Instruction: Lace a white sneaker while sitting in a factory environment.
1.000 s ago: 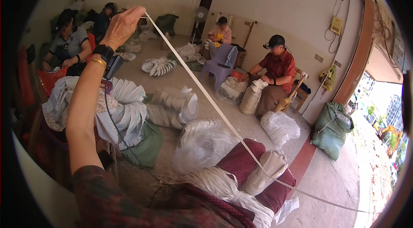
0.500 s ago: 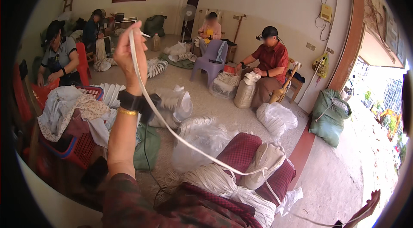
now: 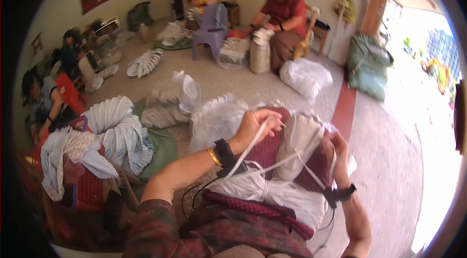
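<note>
A white shoe upper [image 3: 293, 153] lies on my lap, over a dark red checked cloth [image 3: 260, 145]. White shoelace [image 3: 280, 163] crosses over it and runs out to both hands. Left of the upper, my left hand [image 3: 257, 130] is closed in a pinch on the lace, whose thin tip pokes out past the fingertips. My right hand [image 3: 337, 153], at the upper's right side, has its fingers bent around the other length of lace. A tied bundle of white laces [image 3: 272, 193] rests across my lap, nearer to me.
On the left, nested white uppers [image 3: 114, 126] stand beside a red basket [image 3: 90, 187] heaped with cloth. Clear plastic bags [image 3: 214, 121] lie ahead. Several people sit working further back, one in a red shirt [image 3: 287, 12]. A green sack [image 3: 368, 70] stands by the doorway.
My left hand has come down from high on the left to the shoe upper. My right hand has moved in from the far lower right. The view has shifted as well.
</note>
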{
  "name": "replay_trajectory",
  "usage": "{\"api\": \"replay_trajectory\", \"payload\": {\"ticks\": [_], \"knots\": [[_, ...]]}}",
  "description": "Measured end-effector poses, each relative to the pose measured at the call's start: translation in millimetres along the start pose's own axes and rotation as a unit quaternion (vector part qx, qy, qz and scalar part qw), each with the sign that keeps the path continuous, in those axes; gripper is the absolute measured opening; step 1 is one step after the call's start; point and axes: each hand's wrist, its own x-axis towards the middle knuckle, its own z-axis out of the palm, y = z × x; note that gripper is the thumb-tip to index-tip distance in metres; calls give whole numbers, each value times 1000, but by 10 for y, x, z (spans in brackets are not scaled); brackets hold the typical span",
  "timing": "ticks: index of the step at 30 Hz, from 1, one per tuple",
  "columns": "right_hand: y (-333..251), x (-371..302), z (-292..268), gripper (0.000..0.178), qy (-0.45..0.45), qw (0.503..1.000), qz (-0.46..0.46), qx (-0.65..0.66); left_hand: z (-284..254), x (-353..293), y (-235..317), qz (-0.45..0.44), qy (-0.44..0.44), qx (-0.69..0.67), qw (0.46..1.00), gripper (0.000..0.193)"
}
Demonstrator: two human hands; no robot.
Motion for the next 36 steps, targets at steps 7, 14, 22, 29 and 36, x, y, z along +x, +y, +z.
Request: {"api": "replay_trajectory", "payload": {"ticks": [7,14,22,29,36], "knots": [[266,32,50,8,-39,999,-23,24,62,103,-237,-74,-32,64,995,13],[198,-205,15,11,-81,997,10,5,168,-110,-148,-96,-93,146,980,13],[134,-134,94,14,-65,996,-10,-66,142,-161,-187,-84,-73,113,987,10],[8,-7,329,16,-61,970,-112,-208,236,-179,-245,-54,-24,146,988,10],[166,51,186,10,-109,990,-19,-85,211,-206,-249,-32,-17,169,985,8]]}}
